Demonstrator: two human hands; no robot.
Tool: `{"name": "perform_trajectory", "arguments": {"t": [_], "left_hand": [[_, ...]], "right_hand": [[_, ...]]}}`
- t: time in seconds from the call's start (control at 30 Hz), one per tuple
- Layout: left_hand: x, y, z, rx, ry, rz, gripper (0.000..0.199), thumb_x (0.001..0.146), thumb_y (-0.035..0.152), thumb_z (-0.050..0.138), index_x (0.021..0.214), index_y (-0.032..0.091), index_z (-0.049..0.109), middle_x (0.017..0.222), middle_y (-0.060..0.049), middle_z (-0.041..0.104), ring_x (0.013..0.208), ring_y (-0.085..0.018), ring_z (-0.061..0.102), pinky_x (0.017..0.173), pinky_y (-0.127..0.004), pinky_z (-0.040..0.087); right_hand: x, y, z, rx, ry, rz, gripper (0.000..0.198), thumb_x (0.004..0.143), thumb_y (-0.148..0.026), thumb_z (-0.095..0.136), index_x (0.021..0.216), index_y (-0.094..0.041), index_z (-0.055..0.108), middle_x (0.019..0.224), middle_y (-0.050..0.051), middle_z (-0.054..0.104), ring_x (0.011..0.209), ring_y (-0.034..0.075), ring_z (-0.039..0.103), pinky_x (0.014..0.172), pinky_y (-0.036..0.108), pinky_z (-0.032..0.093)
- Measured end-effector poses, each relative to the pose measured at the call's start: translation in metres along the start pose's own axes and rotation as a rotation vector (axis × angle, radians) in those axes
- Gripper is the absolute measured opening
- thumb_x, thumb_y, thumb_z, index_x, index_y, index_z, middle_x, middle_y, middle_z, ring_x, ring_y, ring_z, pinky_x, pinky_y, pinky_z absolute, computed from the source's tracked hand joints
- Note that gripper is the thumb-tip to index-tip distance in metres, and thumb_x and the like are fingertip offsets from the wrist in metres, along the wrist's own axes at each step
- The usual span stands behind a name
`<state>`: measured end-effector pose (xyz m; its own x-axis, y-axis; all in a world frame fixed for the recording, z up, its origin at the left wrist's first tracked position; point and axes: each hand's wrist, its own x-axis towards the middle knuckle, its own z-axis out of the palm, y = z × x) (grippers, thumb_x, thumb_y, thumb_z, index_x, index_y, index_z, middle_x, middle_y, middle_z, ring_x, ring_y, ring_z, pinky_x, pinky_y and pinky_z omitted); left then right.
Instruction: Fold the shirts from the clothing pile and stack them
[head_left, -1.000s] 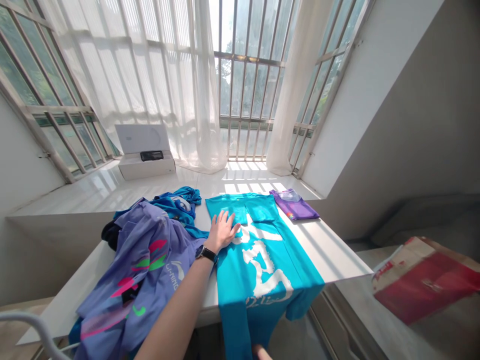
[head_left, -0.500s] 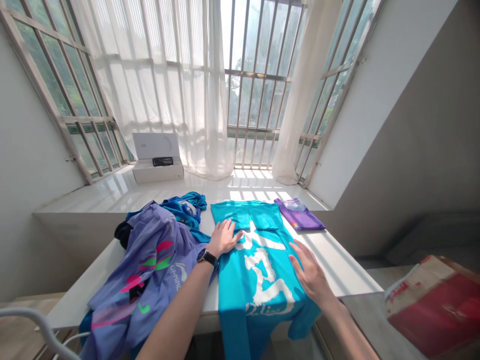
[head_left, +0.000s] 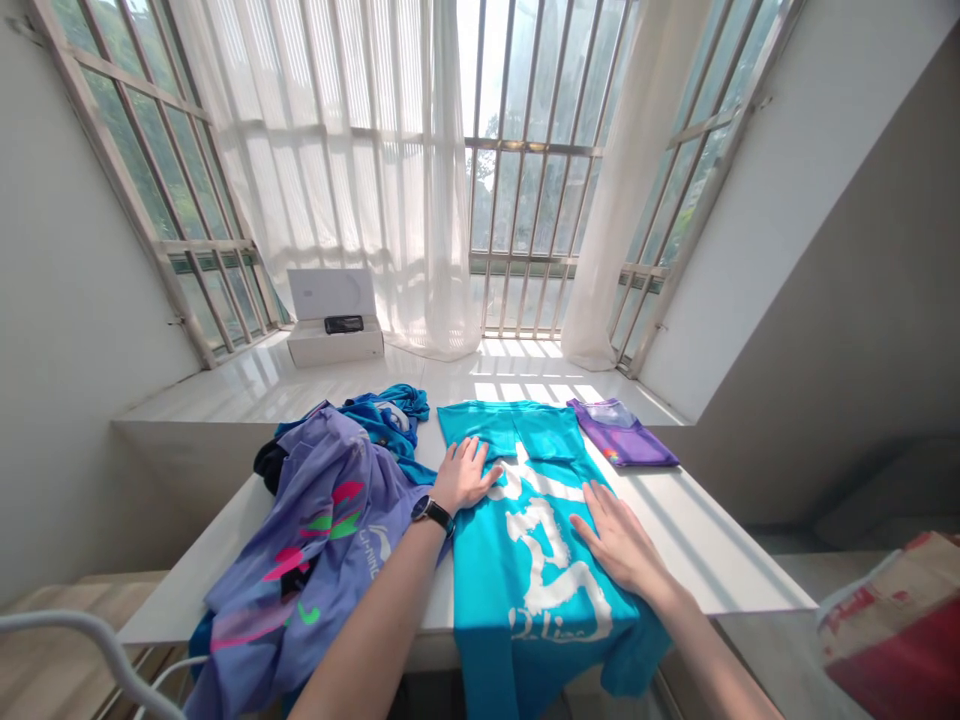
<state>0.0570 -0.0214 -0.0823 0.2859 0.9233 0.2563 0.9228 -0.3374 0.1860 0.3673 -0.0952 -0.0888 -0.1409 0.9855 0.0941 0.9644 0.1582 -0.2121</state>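
Note:
A teal shirt with large white lettering lies flat on the white table, its far end folded over and its near end hanging past the front edge. My left hand, a dark watch on the wrist, rests on the shirt's left side below the fold, fingers stretched out. On the right side, my right hand lies flat over the white lettering with its fingers spread. Neither hand grips the cloth. Left of the shirt is a heaped lavender shirt with pink and green marks. Beyond the right corner sits a folded purple shirt.
More crumpled blue clothing lies behind the lavender shirt. An open white box holding a dark object stands on the windowsill. A red and tan bag is at the lower right. A pale tube curves at the lower left.
My right hand has moved inward from the shirt's right edge and now lies on the lettering. The left hand stays in place on the cloth. The view has shifted slightly left.

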Motion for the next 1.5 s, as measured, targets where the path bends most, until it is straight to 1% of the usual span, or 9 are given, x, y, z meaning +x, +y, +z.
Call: {"name": "perform_trajectory", "arguments": {"t": [0.23, 0.3, 0.43, 0.6, 0.77, 0.9, 1.03, 1.33, 1.5], "left_hand": [[-0.003, 0.005, -0.003, -0.018, 0.050, 0.000, 0.065, 0.105, 0.058, 0.031, 0.150, 0.015, 0.048, 0.156, -0.017, 0.049, 0.148, -0.034, 0.038, 0.123, -0.054, 0.028], [-0.004, 0.006, -0.003, -0.018, 0.052, -0.004, 0.064, 0.106, 0.056, 0.031, 0.150, 0.014, 0.048, 0.154, -0.017, 0.050, 0.147, -0.033, 0.038, 0.123, -0.052, 0.028], [-0.005, 0.006, -0.001, -0.002, 0.033, -0.014, 0.063, 0.105, 0.058, 0.030, 0.148, 0.016, 0.050, 0.157, -0.016, 0.047, 0.148, -0.033, 0.037, 0.123, -0.053, 0.027], [-0.003, 0.004, 0.000, -0.007, 0.003, -0.015, 0.067, 0.105, 0.060, 0.030, 0.152, 0.017, 0.047, 0.161, -0.015, 0.042, 0.151, -0.034, 0.033, 0.124, -0.055, 0.026], [-0.001, 0.002, -0.002, 0.005, -0.001, -0.017, 0.065, 0.104, 0.058, 0.034, 0.152, 0.017, 0.048, 0.161, -0.016, 0.042, 0.150, -0.034, 0.034, 0.123, -0.054, 0.027], [0.002, 0.001, -0.003, 0.002, -0.006, -0.025, 0.063, 0.104, 0.056, 0.037, 0.153, 0.017, 0.047, 0.161, -0.015, 0.042, 0.150, -0.034, 0.034, 0.124, -0.054, 0.026], [0.002, 0.000, -0.003, -0.008, 0.018, -0.027, 0.062, 0.103, 0.054, 0.039, 0.151, 0.017, 0.050, 0.159, -0.015, 0.044, 0.149, -0.034, 0.035, 0.124, -0.052, 0.026], [0.004, 0.000, 0.001, -0.015, 0.025, -0.022, 0.062, 0.102, 0.054, 0.040, 0.151, 0.017, 0.050, 0.159, -0.017, 0.044, 0.149, -0.035, 0.036, 0.122, -0.055, 0.029], [0.004, 0.000, 0.006, -0.027, 0.046, -0.023, 0.061, 0.102, 0.053, 0.042, 0.151, 0.018, 0.049, 0.159, -0.016, 0.045, 0.148, -0.036, 0.037, 0.122, -0.057, 0.030]], "right_hand": [[0.001, 0.003, 0.005, 0.054, 0.046, -0.012, 0.082, 0.098, -0.069, 0.031, 0.162, -0.017, 0.031, 0.165, 0.012, 0.036, 0.155, 0.031, 0.027, 0.127, 0.052, 0.022], [0.003, 0.003, 0.006, 0.064, 0.053, -0.014, 0.082, 0.097, -0.069, 0.033, 0.161, -0.017, 0.034, 0.164, 0.012, 0.038, 0.154, 0.032, 0.028, 0.127, 0.052, 0.023], [0.004, 0.002, 0.005, 0.057, 0.060, -0.023, 0.082, 0.096, -0.070, 0.035, 0.159, -0.017, 0.039, 0.163, 0.012, 0.040, 0.155, 0.032, 0.027, 0.126, 0.052, 0.023], [0.004, 0.002, 0.004, 0.048, 0.054, -0.024, 0.084, 0.097, -0.069, 0.033, 0.159, -0.012, 0.036, 0.164, 0.015, 0.036, 0.155, 0.031, 0.027, 0.126, 0.051, 0.023], [0.012, 0.000, 0.005, 0.040, 0.054, -0.029, 0.083, 0.097, -0.068, 0.034, 0.159, -0.012, 0.036, 0.165, 0.016, 0.035, 0.154, 0.031, 0.028, 0.126, 0.050, 0.023], [0.017, -0.001, 0.006, 0.029, 0.034, -0.025, 0.085, 0.097, -0.069, 0.033, 0.159, -0.010, 0.036, 0.165, 0.019, 0.033, 0.154, 0.031, 0.029, 0.126, 0.050, 0.022], [0.015, 0.000, 0.007, 0.038, 0.059, -0.028, 0.081, 0.098, -0.068, 0.033, 0.159, -0.015, 0.037, 0.165, 0.015, 0.036, 0.154, 0.030, 0.029, 0.126, 0.050, 0.023], [0.015, 0.004, 0.012, 0.009, 0.054, -0.022, 0.083, 0.097, -0.069, 0.032, 0.157, -0.012, 0.039, 0.164, 0.016, 0.036, 0.153, 0.030, 0.031, 0.126, 0.050, 0.027], [0.015, 0.010, 0.018, 0.009, 0.075, -0.027, 0.080, 0.097, -0.068, 0.034, 0.156, -0.014, 0.042, 0.163, 0.014, 0.039, 0.152, 0.031, 0.033, 0.125, 0.051, 0.029]]}}
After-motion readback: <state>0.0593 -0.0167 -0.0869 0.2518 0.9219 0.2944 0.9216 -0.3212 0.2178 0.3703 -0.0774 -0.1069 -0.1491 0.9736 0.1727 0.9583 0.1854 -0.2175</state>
